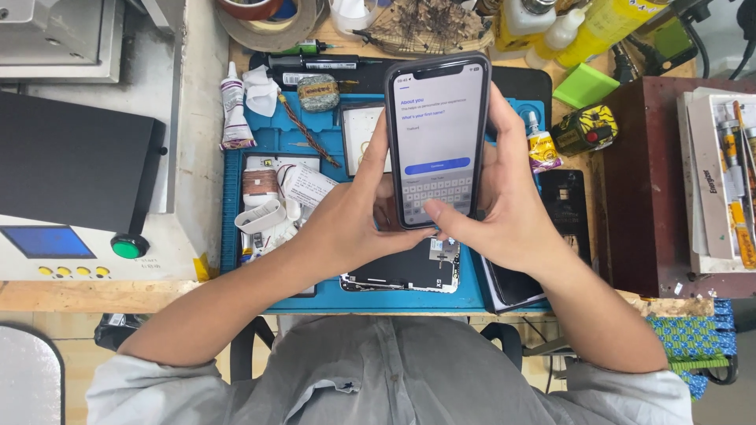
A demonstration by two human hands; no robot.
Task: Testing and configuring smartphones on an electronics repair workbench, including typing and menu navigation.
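Note:
A dark smartphone (437,118) is held upright above the blue work mat (268,142), its screen lit with a white form, a blue button and an on-screen keyboard. My left hand (350,220) grips the phone's lower left edge from behind. My right hand (504,201) wraps around its right side, with the thumb resting on the keyboard near the bottom of the screen. Under the hands lies an opened phone body (409,271) with its inner parts showing.
A grey machine with a green button (128,247) stands at the left. Glue tubes (234,110), a tape roll (260,20), bottles (551,27) and a green pad (584,84) crowd the back. A dark phone back (565,208) and a brown box (646,181) sit at the right.

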